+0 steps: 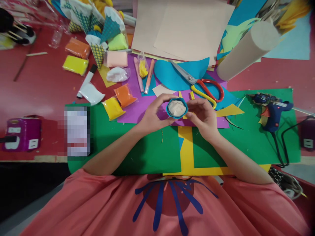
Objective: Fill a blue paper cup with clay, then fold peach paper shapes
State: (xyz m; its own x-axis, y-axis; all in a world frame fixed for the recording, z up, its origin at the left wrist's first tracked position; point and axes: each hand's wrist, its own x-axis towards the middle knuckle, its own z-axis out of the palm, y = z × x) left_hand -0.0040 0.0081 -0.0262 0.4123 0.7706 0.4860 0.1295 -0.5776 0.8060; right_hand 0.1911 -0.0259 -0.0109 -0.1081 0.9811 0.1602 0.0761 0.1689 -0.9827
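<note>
Between my two hands is a small blue paper cone [176, 108], its round mouth facing up and filled with crumpled whitish material. My left hand [157, 113] curls its thumb and fingers around the cone's left side. On the right side, my right hand [203, 118] pinches the rim with thumb and fingertips. The cone's lower part is hidden from view. Just beyond the hands, scissors [190, 78] with red and yellow handles lie on blue paper [164, 73]. Purple paper [133, 113] is spread beneath the hands.
Green sheets [152, 154] cover the near table. A blue glue gun [273, 114] with its cord lies right, a phone [77, 131] left. Clay packets [124, 95], a marker [87, 80] and finished paper cones [112, 26] sit farther left. A pale roll [246, 52] stands far right.
</note>
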